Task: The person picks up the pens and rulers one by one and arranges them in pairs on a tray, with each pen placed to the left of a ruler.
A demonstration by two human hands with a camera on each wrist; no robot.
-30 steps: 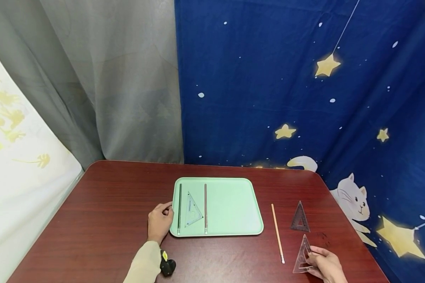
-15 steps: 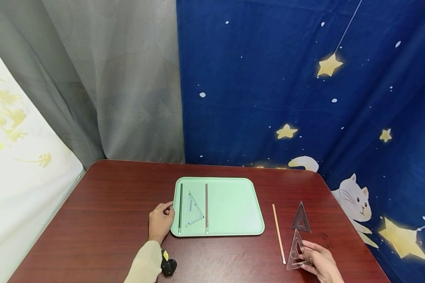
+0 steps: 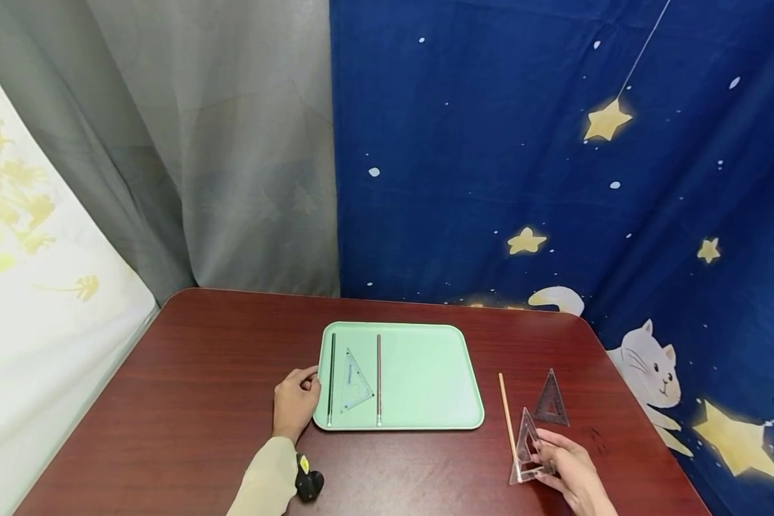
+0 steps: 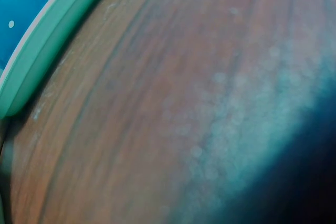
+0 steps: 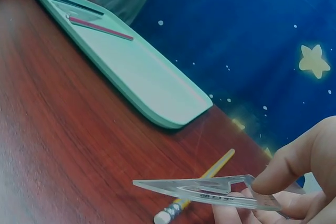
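Note:
My right hand (image 3: 570, 466) pinches a clear triangular set square (image 5: 178, 190) between thumb and fingers, tilted over the tan pencil (image 3: 506, 412). In the right wrist view the pencil's white eraser end pokes out beneath it. A second set square (image 3: 550, 393) lies flat on the table just beyond that hand. At the left rim of the pale green tray (image 3: 426, 380), my left hand (image 3: 293, 407) grips the edge with its fingertips. On the tray lie a black pencil (image 3: 332, 380), a clear set square (image 3: 351, 376) and a dark red pencil (image 3: 379, 380), side by side.
The reddish-brown wooden table (image 3: 200, 387) has rounded far corners. A grey curtain (image 3: 258, 179) and a blue star-patterned curtain (image 3: 426, 215) hang behind it, with a white cloth (image 3: 51, 236) at the left. A black wrist device (image 3: 309, 484) sits at the left sleeve.
My right hand has moved left with the set square, from beside the tan pencil to over its eraser end. The left hand stays at the tray's rim; the head view shifts slightly.

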